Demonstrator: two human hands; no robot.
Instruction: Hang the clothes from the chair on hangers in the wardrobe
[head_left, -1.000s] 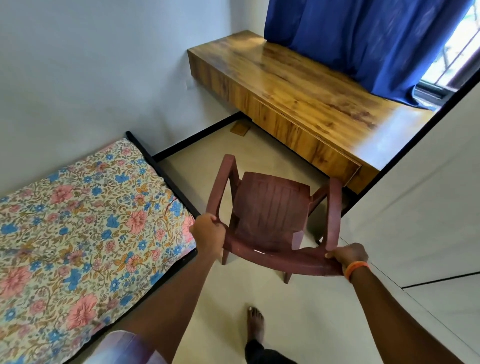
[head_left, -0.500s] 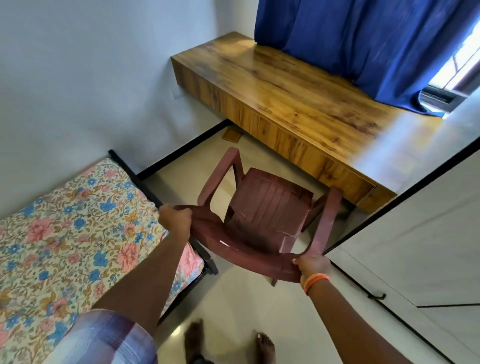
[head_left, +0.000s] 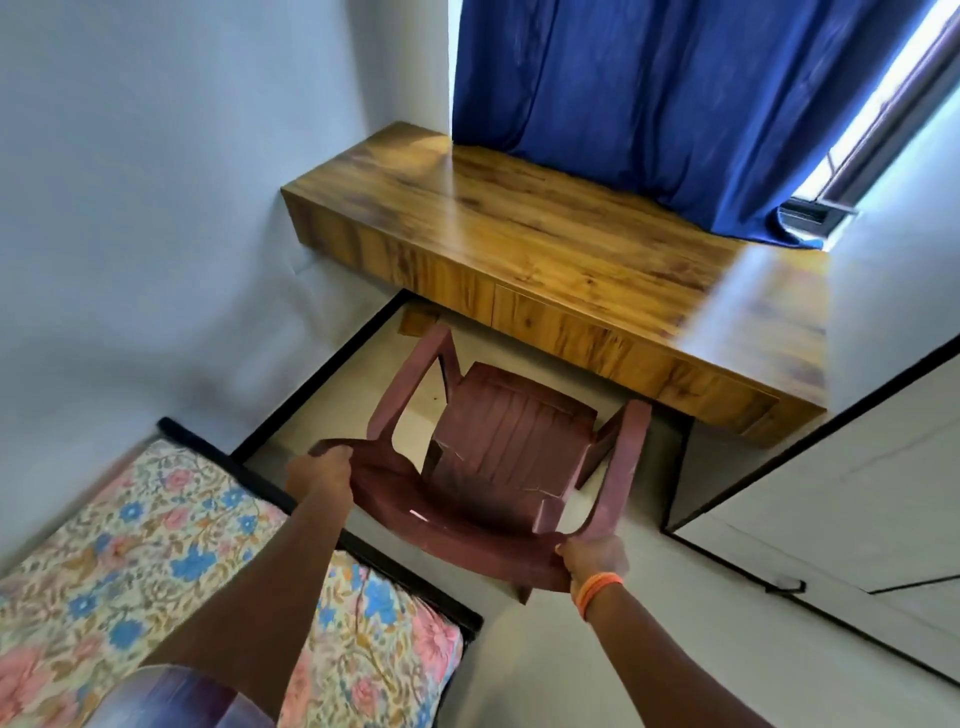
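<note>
While you stand between the bed and the wardrobe, your two hands grip the top of a brown plastic chair's backrest. Your left hand curls round the backrest's left end, close above the bed's black frame. Your right hand, with an orange band at the wrist, holds the right end where the armrest joins it. Seen from behind and above, the chair tilts a little, its seat bare and facing the wooden desk; its front sits just before the desk's front edge, near the middle. One rear leg shows below the backrest, above the pale floor; whether the legs touch the floor cannot be told. A blue curtain hangs over the desk's back edge, down to the right corner by the window. The wardrobe's white door stands at right, shut. A striped sleeve fills the lower left.
</note>
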